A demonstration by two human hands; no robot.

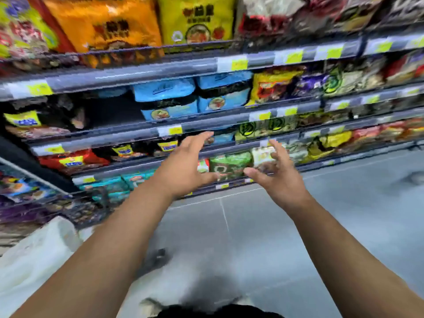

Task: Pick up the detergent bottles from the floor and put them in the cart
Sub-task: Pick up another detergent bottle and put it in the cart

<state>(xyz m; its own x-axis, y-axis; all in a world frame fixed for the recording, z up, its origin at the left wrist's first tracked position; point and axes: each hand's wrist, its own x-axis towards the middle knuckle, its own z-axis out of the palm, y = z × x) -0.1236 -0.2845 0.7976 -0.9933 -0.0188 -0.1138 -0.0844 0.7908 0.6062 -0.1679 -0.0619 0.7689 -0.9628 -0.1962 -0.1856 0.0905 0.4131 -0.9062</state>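
Head view is showing 2 empty hands, left hand (183,166) and right hand (280,177), fingers spreading wide before stocked shelves (160,70); no detergent bottles are showing on the floor (344,214) (nor any cart). Full bottles are likely feeling heavy and slick, so gripping handles is looking wisest.

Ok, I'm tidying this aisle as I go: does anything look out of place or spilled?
Only one thing: a dark gap left of the blue packets, while everything around it looks fully stocked. No spill shows on the floor, though the picture is blurred. The left hand and right hand hold nothing.
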